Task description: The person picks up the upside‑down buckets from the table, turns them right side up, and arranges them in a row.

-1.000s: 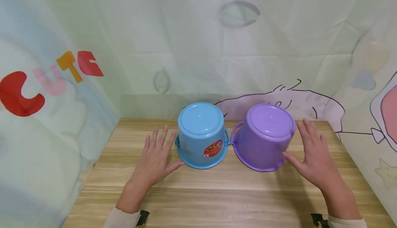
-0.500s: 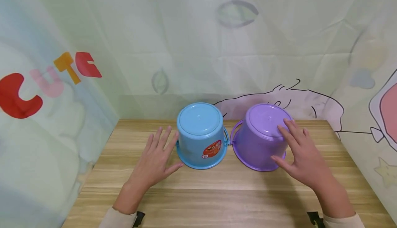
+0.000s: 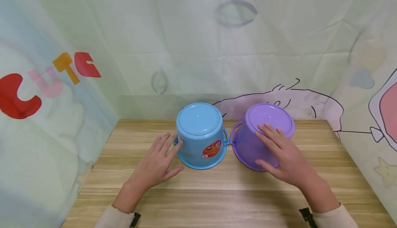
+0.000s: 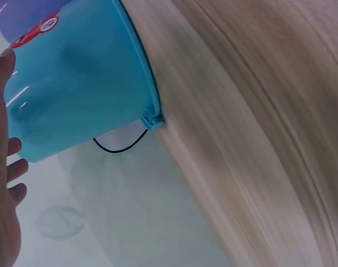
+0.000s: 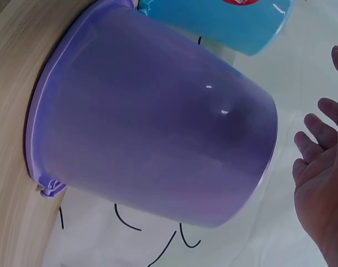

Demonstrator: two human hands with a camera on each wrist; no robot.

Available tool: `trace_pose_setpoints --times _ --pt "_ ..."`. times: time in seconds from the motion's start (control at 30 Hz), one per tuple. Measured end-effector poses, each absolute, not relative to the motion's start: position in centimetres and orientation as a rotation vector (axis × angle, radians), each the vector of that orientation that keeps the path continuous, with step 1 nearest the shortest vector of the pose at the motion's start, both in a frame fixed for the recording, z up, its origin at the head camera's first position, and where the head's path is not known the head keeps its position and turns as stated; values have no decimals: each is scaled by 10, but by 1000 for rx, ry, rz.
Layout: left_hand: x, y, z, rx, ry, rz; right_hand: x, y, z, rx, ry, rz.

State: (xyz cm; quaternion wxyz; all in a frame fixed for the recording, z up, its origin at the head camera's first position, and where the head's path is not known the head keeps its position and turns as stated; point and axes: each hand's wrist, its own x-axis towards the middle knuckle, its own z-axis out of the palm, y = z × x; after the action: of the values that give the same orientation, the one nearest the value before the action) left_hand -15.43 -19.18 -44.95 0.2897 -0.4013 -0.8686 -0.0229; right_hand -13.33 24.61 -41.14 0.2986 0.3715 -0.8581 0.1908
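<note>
Two plastic buckets stand upside down side by side on the wooden table [image 3: 198, 200]. The blue bucket [image 3: 198, 119], with a red oval label on its front, is in the middle. To its right is the purple bucket [image 3: 252, 145], their handles meeting between them. My left hand [image 3: 156, 164] hovers at the blue bucket's left front, fingers spread and fairly straight. My right hand [image 3: 283, 155] is in front of the purple bucket, covering part of it in the head view. In the right wrist view a gap shows between that hand [image 5: 324, 161] and the purple bucket [image 5: 152, 117].
Behind the table hangs a pale printed curtain [image 3: 186, 48]. Another printed sheet [image 3: 46, 145] with the letters "CUTE" hangs on the left, and a similar one [image 3: 372, 117] on the right. The table's back edge lies just behind the buckets.
My right hand has moved left, from beside the purple bucket to in front of it. My left hand has shifted only slightly, its fingers a little lower. Both buckets have stayed in place.
</note>
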Motion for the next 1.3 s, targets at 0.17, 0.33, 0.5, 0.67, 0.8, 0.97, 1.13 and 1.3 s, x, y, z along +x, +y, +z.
trace_pose_setpoints --times 0.17,0.33,0.5,0.67,0.8,0.97,1.13,1.3 --pt "-157 -192 -452 -1133 -2288 -32 -136 234 -412 1086 -2231 544" --pt "-158 -192 -454 -1199 -2287 -7 -140 221 -418 1151 -2240 551" --pt "-160 -190 -461 -1242 -2266 -33 -141 207 -431 1214 -2205 563" --pt "-162 -186 -470 -1264 -2270 -51 -143 200 -449 1257 -2214 581" --pt "-160 -189 -473 -1260 -2272 -59 -146 192 -462 1287 -2265 582" --pt "-162 -188 -478 -1287 -2279 -67 -147 185 -477 1268 -2331 552" --pt "-165 -189 -485 -1300 -2320 -79 -150 178 -491 1240 -2393 527" --pt "-168 -190 -491 -1300 -2368 -96 -153 174 -497 1200 -2470 548"
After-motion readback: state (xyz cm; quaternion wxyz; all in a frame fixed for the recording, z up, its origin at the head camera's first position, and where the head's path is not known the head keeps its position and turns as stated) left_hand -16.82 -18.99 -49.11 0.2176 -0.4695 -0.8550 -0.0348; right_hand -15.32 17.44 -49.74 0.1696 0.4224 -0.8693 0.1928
